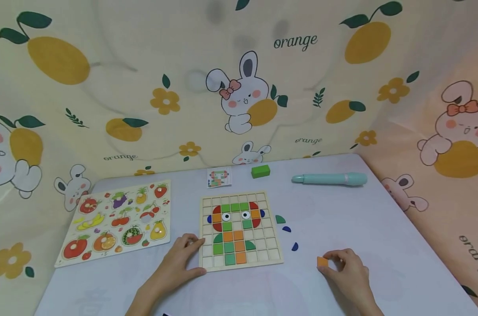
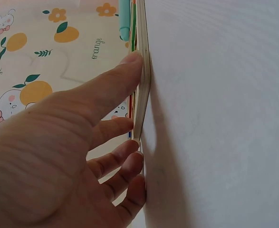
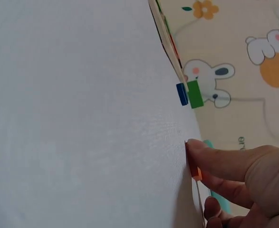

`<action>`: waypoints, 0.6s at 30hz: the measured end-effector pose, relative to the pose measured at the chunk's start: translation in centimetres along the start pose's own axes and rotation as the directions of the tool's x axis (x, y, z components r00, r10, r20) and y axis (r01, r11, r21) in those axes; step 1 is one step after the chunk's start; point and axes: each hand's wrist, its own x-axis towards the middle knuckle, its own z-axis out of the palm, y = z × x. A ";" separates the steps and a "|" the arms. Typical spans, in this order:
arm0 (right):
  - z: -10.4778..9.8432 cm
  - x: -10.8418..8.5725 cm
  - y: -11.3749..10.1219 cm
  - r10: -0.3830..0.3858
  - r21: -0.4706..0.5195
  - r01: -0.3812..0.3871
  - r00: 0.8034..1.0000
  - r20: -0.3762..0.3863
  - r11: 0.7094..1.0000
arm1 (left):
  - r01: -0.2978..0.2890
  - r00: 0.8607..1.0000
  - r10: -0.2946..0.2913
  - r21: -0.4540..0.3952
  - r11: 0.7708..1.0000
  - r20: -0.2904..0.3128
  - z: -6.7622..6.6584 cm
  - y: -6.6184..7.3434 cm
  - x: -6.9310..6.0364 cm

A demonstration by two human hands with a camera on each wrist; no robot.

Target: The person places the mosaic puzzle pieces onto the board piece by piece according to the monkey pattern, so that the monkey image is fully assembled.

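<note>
My right hand (image 1: 348, 271) pinches an orange square block (image 1: 322, 262) between thumb and fingers, right of the grid board; the block's edge (image 3: 193, 164) shows in the right wrist view. My left hand (image 1: 175, 262) touches the lower left corner of the wooden grid board (image 1: 273, 254), the thumb at the near edge and the fingers by the left side. In the left wrist view, the thumb lies straight against the board's edge (image 2: 145, 78). Coloured pieces on the board form a figure with two round eyes (image 1: 226, 217). Some grid squares are bare.
Beside the board lie a green quarter-round piece (image 1: 280, 219) and two blue half-round pieces, one nearer me (image 1: 295, 246). Behind are a picture card (image 1: 219, 177), a green block (image 1: 260, 171) and a teal pen (image 1: 329, 179). A fruit puzzle board (image 1: 104, 210) lies left.
</note>
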 end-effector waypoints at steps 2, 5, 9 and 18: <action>0.0 0.0 0.1 0.002 -0.003 -0.002 1.000 -0.007 1.000 | 0.005 1.000 -0.005 0.000 1.000 0.001 0.1 0.0 0.0; -0.1 0.0 0.0 -0.018 0.013 0.018 1.000 -0.021 1.000 | 0.012 1.000 -0.012 0.002 1.000 0.004 0.2 -0.1 0.0; -0.1 0.1 -0.5 -0.043 0.069 0.044 0.999 -0.019 0.997 | 0.011 1.000 -0.011 0.000 1.000 0.005 0.2 -0.2 -0.1; 1.8 1.3 -5.2 -0.122 0.471 0.066 0.989 0.089 0.880 | -0.014 1.000 0.014 0.003 1.000 -0.004 0.1 -0.1 -0.1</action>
